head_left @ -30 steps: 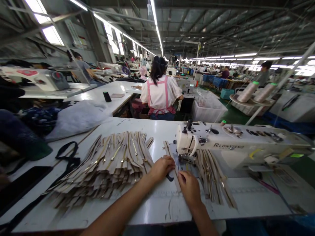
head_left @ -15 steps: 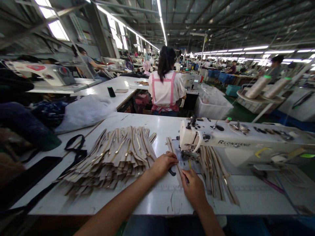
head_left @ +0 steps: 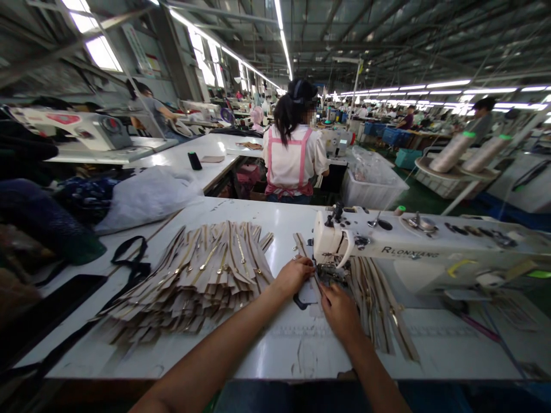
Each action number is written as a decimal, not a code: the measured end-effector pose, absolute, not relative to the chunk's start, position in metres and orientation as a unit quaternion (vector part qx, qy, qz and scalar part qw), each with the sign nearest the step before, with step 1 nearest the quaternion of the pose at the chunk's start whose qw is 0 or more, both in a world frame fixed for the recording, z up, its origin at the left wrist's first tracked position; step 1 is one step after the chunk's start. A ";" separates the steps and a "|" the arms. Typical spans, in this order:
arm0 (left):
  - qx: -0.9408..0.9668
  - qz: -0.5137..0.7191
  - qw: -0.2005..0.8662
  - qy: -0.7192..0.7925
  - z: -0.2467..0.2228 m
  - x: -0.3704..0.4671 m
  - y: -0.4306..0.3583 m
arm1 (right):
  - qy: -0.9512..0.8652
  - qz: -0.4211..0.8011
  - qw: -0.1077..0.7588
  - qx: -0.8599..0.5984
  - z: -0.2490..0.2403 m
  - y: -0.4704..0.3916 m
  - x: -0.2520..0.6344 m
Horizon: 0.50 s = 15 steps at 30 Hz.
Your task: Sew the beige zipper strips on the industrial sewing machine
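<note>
A beige zipper strip [head_left: 301, 244] lies lengthwise at the left side of the sewing machine head [head_left: 329, 238]. My left hand [head_left: 295, 276] has its fingers closed on the upper part of this strip, beside the needle area. Lower down, my right hand [head_left: 340, 310] grips the same strip near its near end, just below the machine's foot. To the left of my hands spreads a large pile of beige zippers [head_left: 215, 275] with gold teeth and pulls. A smaller bunch of zippers [head_left: 374, 304] hangs together under the machine arm, right of my right hand.
Black straps [head_left: 131, 258] and a dark flat object [head_left: 55, 310] lie at the left, near a white plastic bag [head_left: 150, 195]. A person in a pink-strapped apron [head_left: 290, 155] sits ahead, beside a white bin [head_left: 374, 183]. Thread cones [head_left: 451, 152] stand at the right.
Both hands and the zipper strip have moved slightly up, closer to the machine's needle area. The person ahead has turned their head to the right.
</note>
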State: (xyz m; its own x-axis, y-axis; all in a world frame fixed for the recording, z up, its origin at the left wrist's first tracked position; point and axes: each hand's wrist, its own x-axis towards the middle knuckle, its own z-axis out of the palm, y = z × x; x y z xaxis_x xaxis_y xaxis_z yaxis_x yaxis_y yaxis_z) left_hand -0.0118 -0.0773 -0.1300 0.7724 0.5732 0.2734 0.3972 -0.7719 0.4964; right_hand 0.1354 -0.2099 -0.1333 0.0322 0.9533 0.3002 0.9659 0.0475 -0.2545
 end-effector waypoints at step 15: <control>0.902 0.228 0.282 0.233 -0.138 0.003 -0.052 | -0.661 -0.048 0.215 -0.717 -0.145 -0.203 0.123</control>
State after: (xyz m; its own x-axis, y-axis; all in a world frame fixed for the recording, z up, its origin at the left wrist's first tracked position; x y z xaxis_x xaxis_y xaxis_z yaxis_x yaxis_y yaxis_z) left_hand 0.0034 -0.0522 -0.1379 0.7877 0.5490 0.2797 0.2923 -0.7326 0.6147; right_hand 0.1234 -0.2031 -0.1446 0.1212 0.9276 0.3535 0.9688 -0.0329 -0.2458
